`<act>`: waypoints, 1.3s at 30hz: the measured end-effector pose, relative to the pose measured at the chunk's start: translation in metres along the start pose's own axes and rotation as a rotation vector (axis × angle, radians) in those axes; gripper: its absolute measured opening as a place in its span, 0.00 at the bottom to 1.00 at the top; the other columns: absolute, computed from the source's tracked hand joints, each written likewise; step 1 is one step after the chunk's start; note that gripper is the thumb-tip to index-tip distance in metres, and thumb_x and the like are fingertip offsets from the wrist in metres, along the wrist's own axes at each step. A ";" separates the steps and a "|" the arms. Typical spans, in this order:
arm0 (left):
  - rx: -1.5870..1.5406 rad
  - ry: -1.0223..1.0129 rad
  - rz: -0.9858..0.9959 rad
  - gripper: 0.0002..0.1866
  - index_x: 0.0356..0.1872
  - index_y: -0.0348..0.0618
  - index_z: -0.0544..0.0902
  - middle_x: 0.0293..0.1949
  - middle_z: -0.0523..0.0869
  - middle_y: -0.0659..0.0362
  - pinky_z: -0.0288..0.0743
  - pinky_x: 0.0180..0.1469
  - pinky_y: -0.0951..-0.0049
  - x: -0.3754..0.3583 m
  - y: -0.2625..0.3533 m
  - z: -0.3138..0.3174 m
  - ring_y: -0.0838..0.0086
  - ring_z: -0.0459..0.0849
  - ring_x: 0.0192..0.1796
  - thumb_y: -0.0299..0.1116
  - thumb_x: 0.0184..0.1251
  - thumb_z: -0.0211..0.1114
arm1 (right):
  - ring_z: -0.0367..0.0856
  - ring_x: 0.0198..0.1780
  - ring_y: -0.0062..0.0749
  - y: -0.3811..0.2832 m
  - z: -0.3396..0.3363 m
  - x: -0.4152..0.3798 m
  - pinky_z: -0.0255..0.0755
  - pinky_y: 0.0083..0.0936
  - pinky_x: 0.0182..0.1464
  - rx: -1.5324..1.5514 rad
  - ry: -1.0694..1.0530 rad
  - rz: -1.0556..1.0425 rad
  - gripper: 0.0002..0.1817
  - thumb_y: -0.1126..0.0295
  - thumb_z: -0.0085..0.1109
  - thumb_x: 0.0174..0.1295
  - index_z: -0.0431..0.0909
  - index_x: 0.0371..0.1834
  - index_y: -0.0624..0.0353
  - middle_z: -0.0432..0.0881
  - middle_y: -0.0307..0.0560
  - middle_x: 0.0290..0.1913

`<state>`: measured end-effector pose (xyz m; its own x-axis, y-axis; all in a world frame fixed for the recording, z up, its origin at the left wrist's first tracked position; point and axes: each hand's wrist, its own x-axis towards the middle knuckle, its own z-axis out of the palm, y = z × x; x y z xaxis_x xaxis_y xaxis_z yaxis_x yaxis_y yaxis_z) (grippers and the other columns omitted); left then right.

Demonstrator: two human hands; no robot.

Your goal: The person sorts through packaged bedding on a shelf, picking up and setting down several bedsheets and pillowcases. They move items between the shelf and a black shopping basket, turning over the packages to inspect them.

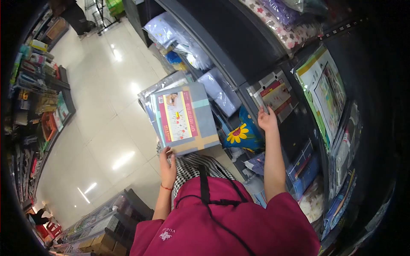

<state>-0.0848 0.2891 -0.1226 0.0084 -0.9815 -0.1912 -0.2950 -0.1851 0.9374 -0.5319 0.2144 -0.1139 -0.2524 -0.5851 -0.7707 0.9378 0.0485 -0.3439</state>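
Observation:
My left hand (167, 168) is closed on the lower edge of a small stack of flat packages in clear plastic. On top lies a grey-blue plaid fabric package (200, 115) with a red and yellow flower-printed label. My right hand (267, 119) reaches to the dark shelf, its fingers bent at the near edge of another flat plastic-wrapped package (279, 96). That package has a similar red and yellow label and lies on the shelf. Beneath my right forearm is a blue package with a yellow flower (239, 134).
Plastic-wrapped textiles (324, 94) stand on the shelf at the right. A pale blue wrapped package (220, 91) sits on a lower shelf. Across the tiled aisle (98, 119) are shelves of goods (38, 89). A person (74, 19) stands far up the aisle near a cart.

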 end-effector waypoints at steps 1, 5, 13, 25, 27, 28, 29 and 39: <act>0.063 -0.001 0.034 0.19 0.53 0.34 0.63 0.47 0.70 0.48 0.64 0.52 0.68 0.005 0.004 0.001 0.63 0.72 0.48 0.25 0.59 0.51 | 0.75 0.33 0.26 0.004 -0.001 -0.009 0.69 0.16 0.29 -0.038 -0.036 -0.043 0.14 0.62 0.50 0.57 0.70 0.37 0.62 0.76 0.43 0.34; 0.341 0.019 0.162 0.22 0.51 0.35 0.65 0.47 0.69 0.45 0.63 0.53 0.64 0.034 0.001 0.004 0.56 0.70 0.48 0.26 0.53 0.56 | 0.75 0.35 0.26 0.028 -0.009 -0.054 0.69 0.19 0.36 -0.257 -0.195 -0.104 0.09 0.66 0.50 0.56 0.72 0.35 0.59 0.77 0.42 0.32; 0.739 0.047 -0.054 0.26 0.43 0.31 0.69 0.35 0.74 0.40 0.70 0.38 0.56 0.099 -0.030 0.006 0.48 0.75 0.35 0.45 0.51 0.59 | 0.75 0.35 0.25 0.171 -0.047 -0.042 0.68 0.20 0.35 -1.257 -0.152 -0.285 0.17 0.63 0.55 0.54 0.69 0.42 0.62 0.76 0.42 0.35; 0.357 -0.129 -0.084 0.30 0.47 0.29 0.69 0.38 0.73 0.40 0.69 0.42 0.65 0.113 0.003 -0.008 0.56 0.74 0.40 0.46 0.52 0.62 | 0.74 0.46 0.33 0.169 -0.041 -0.051 0.72 0.29 0.38 -1.103 -0.415 -0.013 0.28 0.59 0.57 0.51 0.63 0.52 0.64 0.73 0.51 0.45; 0.021 -0.319 -0.164 0.28 0.53 0.31 0.66 0.47 0.71 0.42 0.68 0.47 0.69 0.107 0.044 -0.009 0.64 0.73 0.47 0.41 0.57 0.59 | 0.73 0.46 0.31 0.154 -0.021 -0.109 0.74 0.27 0.33 -0.824 -0.401 -0.012 0.28 0.62 0.56 0.53 0.59 0.56 0.59 0.72 0.46 0.47; -0.062 -0.324 -0.107 0.27 0.53 0.31 0.65 0.49 0.70 0.43 0.67 0.49 0.70 0.100 0.072 -0.002 0.65 0.72 0.49 0.40 0.58 0.57 | 0.73 0.46 0.31 0.144 -0.017 -0.135 0.74 0.26 0.31 -0.783 -0.361 0.001 0.28 0.64 0.55 0.54 0.57 0.58 0.56 0.71 0.45 0.48; -0.149 -0.329 -0.049 0.26 0.54 0.32 0.64 0.51 0.69 0.44 0.66 0.50 0.71 0.094 0.095 0.008 0.66 0.72 0.50 0.39 0.59 0.56 | 0.73 0.46 0.31 0.134 -0.015 -0.153 0.75 0.25 0.29 -0.744 -0.322 0.011 0.28 0.66 0.54 0.55 0.55 0.59 0.53 0.70 0.43 0.49; -0.245 -0.687 0.046 0.22 0.57 0.39 0.61 0.44 0.71 0.53 0.69 0.44 0.77 0.068 0.144 0.105 0.74 0.76 0.41 0.34 0.64 0.50 | 0.79 0.38 0.43 0.041 -0.063 -0.154 0.69 0.16 0.22 -0.258 -0.212 -0.475 0.27 0.68 0.50 0.58 0.52 0.59 0.45 0.72 0.44 0.48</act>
<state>-0.2270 0.2005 -0.0310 -0.6243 -0.7513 -0.2140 -0.0576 -0.2289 0.9718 -0.4701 0.3572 -0.0433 -0.5533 -0.7387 -0.3850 0.6381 -0.0787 -0.7659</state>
